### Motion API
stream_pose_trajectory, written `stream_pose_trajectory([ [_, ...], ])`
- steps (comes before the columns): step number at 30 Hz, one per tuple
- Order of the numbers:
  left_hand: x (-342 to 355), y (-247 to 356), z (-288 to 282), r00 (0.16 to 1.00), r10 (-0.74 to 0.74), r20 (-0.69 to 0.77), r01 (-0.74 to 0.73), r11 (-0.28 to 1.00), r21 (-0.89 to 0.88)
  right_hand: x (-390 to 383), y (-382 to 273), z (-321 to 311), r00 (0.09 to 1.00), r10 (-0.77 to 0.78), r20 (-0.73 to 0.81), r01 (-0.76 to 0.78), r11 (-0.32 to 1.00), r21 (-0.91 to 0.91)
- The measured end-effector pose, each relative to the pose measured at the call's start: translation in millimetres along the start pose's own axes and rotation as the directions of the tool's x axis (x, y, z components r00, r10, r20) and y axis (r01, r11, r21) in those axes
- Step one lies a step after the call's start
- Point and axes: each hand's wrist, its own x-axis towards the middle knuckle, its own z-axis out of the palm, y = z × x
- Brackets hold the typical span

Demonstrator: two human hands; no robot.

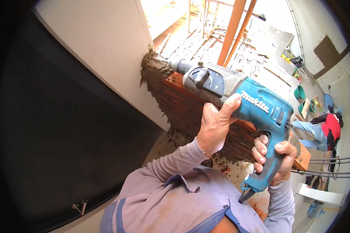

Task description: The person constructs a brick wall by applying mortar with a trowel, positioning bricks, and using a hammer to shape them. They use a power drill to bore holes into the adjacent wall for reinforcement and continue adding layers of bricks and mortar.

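Your right grip [285, 162] is clenched around the handle [272, 165] of the blue and grey drill [266, 97]. Your left grip [214, 128] cradles the drill's body from below, just behind its front housing, thumb lying along the near side.

Ahead and to the left of your left grip, the bit [161, 59] points at the rough, mortar-smeared end of a brick wall [179, 112]; whether it touches, you cannot tell from here. That wall runs below the drill and past both grips, so its ragged edge sits close beneath you.

Left of your left grip, the straight edge of a pale panel [101, 42] comes down to a corner, with a broad dark panel [66, 132] beyond it. Past the drill, two wooden posts [232, 33] rise near its body. An orange brick [302, 158] stands just right of your right grip. Farther right there is more open room, with green buckets [299, 92] and a bending person in red [331, 127] well apart from you.
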Motion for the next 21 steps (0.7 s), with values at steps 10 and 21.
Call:
stream_pose_trajectory([
  [10, 0, -3, -2, 0.988, -0.025, -0.153, 0.042, 0.993, 0.112, 7, 5, -8, 0.999, 0.028, 0.024, -0.03, 0.996, 0.078],
  [21, 1, -5, -1, 0.996, 0.019, -0.086, -0.014, 0.998, 0.06, 7, -1, -15, 0.995, 0.058, 0.082, -0.066, 0.994, 0.093],
])
